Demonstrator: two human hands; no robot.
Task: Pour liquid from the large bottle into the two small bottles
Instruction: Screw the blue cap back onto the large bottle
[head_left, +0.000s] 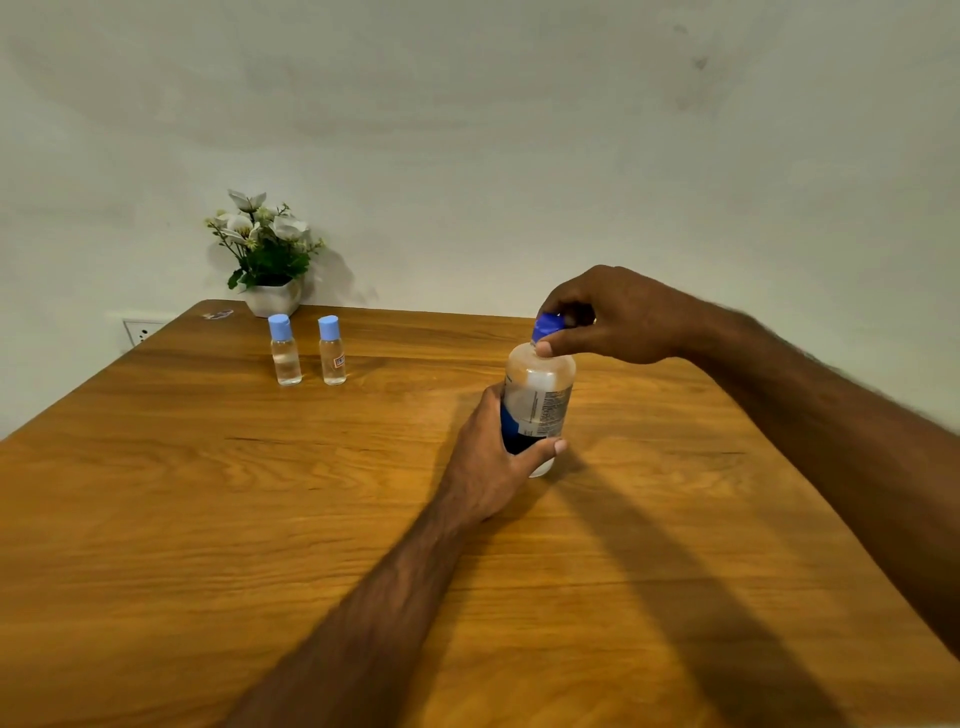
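Note:
The large clear bottle (540, 395) with a blue and white label stands upright on the wooden table (260, 519), right of centre. My left hand (493, 462) wraps around its lower body. My right hand (618, 317) comes from the right and pinches the dark blue cap (546, 326) on top of it. Two small clear bottles stand capped side by side at the far left: the left small bottle (284, 358) and the right small bottle (331, 358), which has a small red label. Both have light blue caps and some clear liquid inside.
A white pot of artificial white flowers (267, 260) stands at the table's far left corner against the wall. A small scrap (218, 314) lies beside it. A wall socket (139, 331) sits past the left table edge.

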